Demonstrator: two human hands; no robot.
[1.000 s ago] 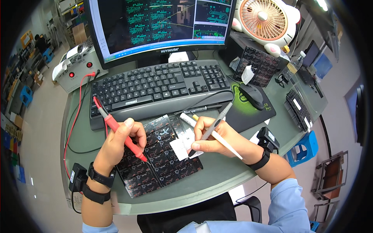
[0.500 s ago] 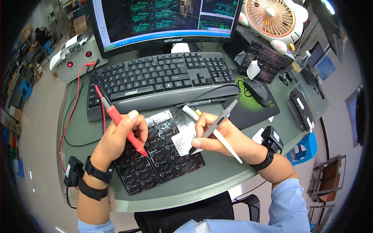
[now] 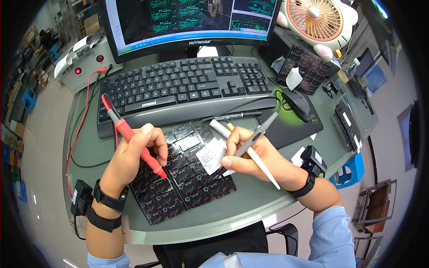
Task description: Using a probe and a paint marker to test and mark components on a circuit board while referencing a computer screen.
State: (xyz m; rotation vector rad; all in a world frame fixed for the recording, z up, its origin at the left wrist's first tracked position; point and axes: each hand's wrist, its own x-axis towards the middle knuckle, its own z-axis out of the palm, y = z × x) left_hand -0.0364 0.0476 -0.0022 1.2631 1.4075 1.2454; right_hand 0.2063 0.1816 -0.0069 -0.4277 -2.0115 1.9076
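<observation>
My left hand (image 3: pixel 132 156) is closed around a red test probe (image 3: pixel 144 154), slanted with its tip down at a black circuit board panel (image 3: pixel 163 205). Whether that tip touches the board, I cannot tell. Held like a pen in my right hand (image 3: pixel 259 156) is a grey test probe (image 3: pixel 254 137) with a black lower end, pointing down near the panel's right side. A slim white tapered stick (image 3: pixel 264 169) is also held in that hand, crossing the probe. Beside the right fingers a printed paper slip (image 3: pixel 210 155) lies over the board.
Behind the panel stands a black keyboard (image 3: pixel 183 85) below a monitor (image 3: pixel 187 35). A mouse (image 3: pixel 296 106) rests on a dark mat (image 3: pixel 308 129). Left is a grey box (image 3: pixel 85 71) with red and black leads. More boards (image 3: pixel 308 64) and a fan (image 3: pixel 315 20) stand back right.
The view has shifted slightly. The red probe's tip has edged a little to the left, and the paper slip has turned by the right fingers. Both hands keep their grips.
</observation>
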